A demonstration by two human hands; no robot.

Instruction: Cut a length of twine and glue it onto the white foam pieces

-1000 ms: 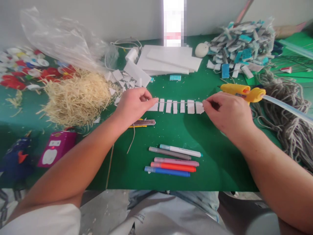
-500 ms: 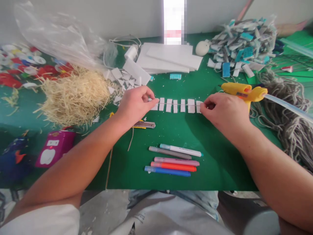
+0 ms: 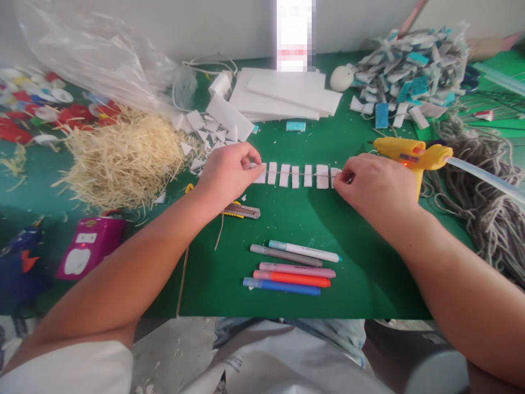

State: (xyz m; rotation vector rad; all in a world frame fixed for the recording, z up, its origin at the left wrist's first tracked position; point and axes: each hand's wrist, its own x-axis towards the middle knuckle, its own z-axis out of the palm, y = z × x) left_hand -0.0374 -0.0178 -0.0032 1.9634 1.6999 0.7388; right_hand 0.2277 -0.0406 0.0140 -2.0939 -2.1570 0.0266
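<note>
A thin grey string [image 3: 301, 174] is stretched across a row of several small white foam pieces [image 3: 284, 176] on the green table. My left hand [image 3: 229, 174] pinches the string at the row's left end, its fingertips over the leftmost piece. At the right end my right hand [image 3: 371, 183] pinches the string too, its fingers partly covering the last piece. Below my left hand lies a utility knife [image 3: 244, 210], and a loose end of string hangs near it. A yellow glue gun [image 3: 400, 149] with a clear glue stick lies just behind my right hand.
Several marker pens [image 3: 293, 276] lie toward the front edge. Wood straw [image 3: 127, 158] and foam scraps [image 3: 211, 128] are on the left, with a purple box [image 3: 90, 246] nearer. White foam sheets [image 3: 283, 93] stand behind. Grey yarn [image 3: 484, 202] and a pile of foam bits [image 3: 410, 76] fill the right.
Both hands keep their pinch on the string, with hardly any movement. The whole view has shifted very slightly.
</note>
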